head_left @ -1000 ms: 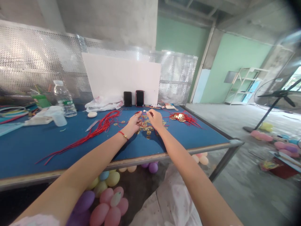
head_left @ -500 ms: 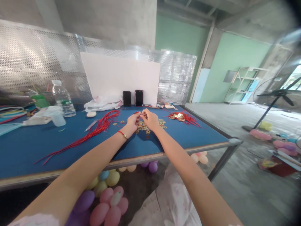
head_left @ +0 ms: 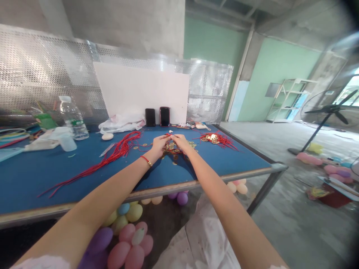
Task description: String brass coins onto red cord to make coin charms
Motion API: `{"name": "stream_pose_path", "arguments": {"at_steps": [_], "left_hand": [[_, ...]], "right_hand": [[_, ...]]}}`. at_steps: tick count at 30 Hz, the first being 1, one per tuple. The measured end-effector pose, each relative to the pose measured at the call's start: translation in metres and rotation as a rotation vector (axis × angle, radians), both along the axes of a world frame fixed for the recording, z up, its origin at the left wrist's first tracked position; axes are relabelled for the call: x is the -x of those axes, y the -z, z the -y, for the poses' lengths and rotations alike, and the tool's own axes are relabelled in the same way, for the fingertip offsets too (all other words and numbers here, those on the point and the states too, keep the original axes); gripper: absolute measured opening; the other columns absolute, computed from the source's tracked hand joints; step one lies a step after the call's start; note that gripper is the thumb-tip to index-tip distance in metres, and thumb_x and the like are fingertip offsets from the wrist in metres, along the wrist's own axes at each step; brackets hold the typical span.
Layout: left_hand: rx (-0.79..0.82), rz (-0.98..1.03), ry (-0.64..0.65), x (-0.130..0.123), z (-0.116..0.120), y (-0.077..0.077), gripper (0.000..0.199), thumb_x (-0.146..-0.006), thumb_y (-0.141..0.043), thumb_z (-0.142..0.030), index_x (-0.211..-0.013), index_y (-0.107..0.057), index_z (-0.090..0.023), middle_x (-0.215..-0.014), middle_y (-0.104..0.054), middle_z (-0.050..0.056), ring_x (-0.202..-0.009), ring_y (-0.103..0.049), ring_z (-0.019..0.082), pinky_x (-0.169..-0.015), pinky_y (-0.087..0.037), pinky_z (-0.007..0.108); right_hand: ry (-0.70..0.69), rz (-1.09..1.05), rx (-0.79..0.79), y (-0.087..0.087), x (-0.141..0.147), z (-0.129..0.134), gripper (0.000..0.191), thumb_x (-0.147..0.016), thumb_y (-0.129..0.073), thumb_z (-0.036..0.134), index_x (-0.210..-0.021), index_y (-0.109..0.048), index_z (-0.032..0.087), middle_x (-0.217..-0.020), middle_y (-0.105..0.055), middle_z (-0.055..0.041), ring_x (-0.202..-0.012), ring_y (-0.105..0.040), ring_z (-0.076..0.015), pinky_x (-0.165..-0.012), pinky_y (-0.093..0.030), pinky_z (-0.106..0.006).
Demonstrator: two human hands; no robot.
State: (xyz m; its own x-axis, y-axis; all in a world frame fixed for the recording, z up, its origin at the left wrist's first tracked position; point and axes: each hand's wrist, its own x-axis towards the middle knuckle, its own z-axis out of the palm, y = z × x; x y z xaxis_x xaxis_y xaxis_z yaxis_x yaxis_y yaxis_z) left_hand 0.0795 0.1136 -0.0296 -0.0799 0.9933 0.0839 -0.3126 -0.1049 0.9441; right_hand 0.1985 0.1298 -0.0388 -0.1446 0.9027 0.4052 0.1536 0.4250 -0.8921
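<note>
My left hand (head_left: 159,145), with a red bracelet at the wrist, is closed in a pinch on a thin red cord (head_left: 168,134). Fingertip to fingertip with it, my right hand (head_left: 181,142) pinches the same cord. Under both hands lies a loose pile of brass-coloured coins with holes (head_left: 175,151), partly hidden by the fingers. Left of them a long bundle of red cords (head_left: 120,147) stretches across the blue table (head_left: 224,160). To the right rests a heap of coins tied with red cords (head_left: 214,139).
Two dark phones (head_left: 165,116) lean against a white board (head_left: 143,89) at the back. A water bottle (head_left: 73,117), a plastic bag (head_left: 122,123) and a white oval object (head_left: 107,136) stand left. Balloons (head_left: 131,243) lie under the table edge; a fan (head_left: 331,109) is at right.
My right hand has turned lower and flatter, with its fingertips now meeting the left's. More red cord shows at and below the fingers. The view has shifted slightly.
</note>
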Motion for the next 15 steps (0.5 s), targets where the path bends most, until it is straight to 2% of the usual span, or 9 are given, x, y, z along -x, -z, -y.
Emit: {"name": "stream_pose_path", "arguments": {"at_steps": [3, 8, 12, 15], "left_hand": [[0.014, 0.022, 0.000, 0.0003, 0.0004, -0.0012, 0.013, -0.062, -0.077, -0.010, -0.069, -0.065, -0.010, -0.043, -0.043, -0.005, -0.033, -0.030, 0.001, -0.034, -0.013, 0.017], [0.031, 0.057, 0.025, 0.0032, -0.0017, -0.0030, 0.012, -0.062, -0.076, -0.005, -0.068, -0.066, -0.008, -0.046, -0.048, -0.004, -0.033, -0.030, 0.000, -0.033, -0.012, 0.016], [0.039, 0.084, 0.020, 0.0066, -0.0047, -0.0038, 0.014, -0.060, -0.076, -0.003, -0.067, -0.065, -0.008, -0.052, -0.055, -0.001, -0.034, -0.030, -0.001, -0.033, -0.012, 0.015], [0.062, 0.084, 0.017, 0.0069, -0.0045, -0.0046, 0.012, -0.061, -0.074, -0.001, -0.066, -0.065, -0.007, -0.053, -0.057, 0.000, -0.034, -0.030, -0.001, -0.033, -0.012, 0.015]], "right_hand": [[0.020, 0.041, -0.020, -0.0021, -0.0038, 0.0034, 0.027, -0.078, -0.049, 0.038, -0.067, -0.060, 0.016, -0.052, -0.035, 0.0057, -0.053, -0.031, -0.0095, -0.051, -0.023, -0.022], [0.019, 0.099, -0.081, -0.0057, -0.0082, 0.0045, 0.027, -0.078, -0.049, 0.037, -0.062, -0.058, 0.016, -0.053, -0.032, 0.0051, -0.056, -0.031, -0.0100, -0.052, -0.022, -0.022], [-0.001, 0.119, -0.085, -0.0068, -0.0087, 0.0037, 0.023, -0.078, -0.048, 0.031, -0.063, -0.057, 0.017, -0.053, -0.040, 0.0042, -0.056, -0.036, -0.0107, -0.051, -0.025, -0.022], [-0.038, 0.055, 0.041, -0.0073, -0.0068, 0.0055, 0.015, -0.077, -0.045, 0.025, -0.070, -0.057, 0.018, -0.056, -0.050, 0.0024, -0.052, -0.042, -0.0110, -0.049, -0.030, -0.022]]}}
